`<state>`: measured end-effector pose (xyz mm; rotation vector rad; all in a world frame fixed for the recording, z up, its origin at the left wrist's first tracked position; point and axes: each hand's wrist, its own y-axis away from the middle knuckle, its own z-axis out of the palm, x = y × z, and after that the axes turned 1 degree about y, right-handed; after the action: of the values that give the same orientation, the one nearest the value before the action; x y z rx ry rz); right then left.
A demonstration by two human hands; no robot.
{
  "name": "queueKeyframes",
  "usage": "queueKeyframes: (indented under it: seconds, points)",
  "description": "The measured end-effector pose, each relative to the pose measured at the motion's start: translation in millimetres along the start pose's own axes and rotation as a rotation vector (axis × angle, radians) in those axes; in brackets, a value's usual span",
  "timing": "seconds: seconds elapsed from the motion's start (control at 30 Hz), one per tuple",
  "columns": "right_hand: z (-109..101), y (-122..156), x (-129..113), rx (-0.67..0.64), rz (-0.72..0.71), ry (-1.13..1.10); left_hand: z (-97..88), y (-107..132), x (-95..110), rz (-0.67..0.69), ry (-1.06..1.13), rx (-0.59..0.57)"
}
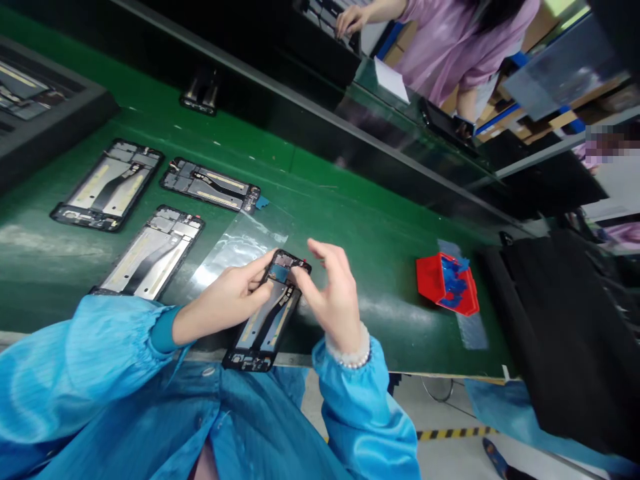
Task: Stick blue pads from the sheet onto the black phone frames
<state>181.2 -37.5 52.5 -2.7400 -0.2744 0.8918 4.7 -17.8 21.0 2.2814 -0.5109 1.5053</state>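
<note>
My left hand grips a black phone frame by its upper left edge and holds it tilted over the near edge of the green belt. My right hand is at the frame's top right corner: thumb and forefinger pinch at it while the other fingers stand spread. A small blue patch shows near the frame's top end. A clear plastic film lies on the belt just behind my hands.
Three more phone frames lie on the belt at the left. A red bin with blue scraps sits to the right. A dark tray is at far left. Another person in pink works across the line.
</note>
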Motion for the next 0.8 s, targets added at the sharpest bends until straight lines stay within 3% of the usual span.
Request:
queueKeyframes:
  seconds: [0.07, 0.23, 0.4, 0.8]
  points:
    - [4.1, 7.1, -7.1, 0.119, -0.023, 0.061, -0.6, -0.8, 0.1, -0.021, 0.024, 0.018]
    - [16.4, 12.2, -17.7, 0.08, -0.185, 0.24, -1.3, 0.8, 1.6, -0.055, 0.033, -0.017]
    - [20.7, 9.2, -19.3, 0.057, -0.259, 0.353, 0.1, 2.8, 1.4, 0.033, -0.101, -0.034]
    - [27.0, 6.2, -13.0, 0.077, -0.315, 0.314, 1.7, 1.5, 0.8, 0.082, -0.162, -0.015]
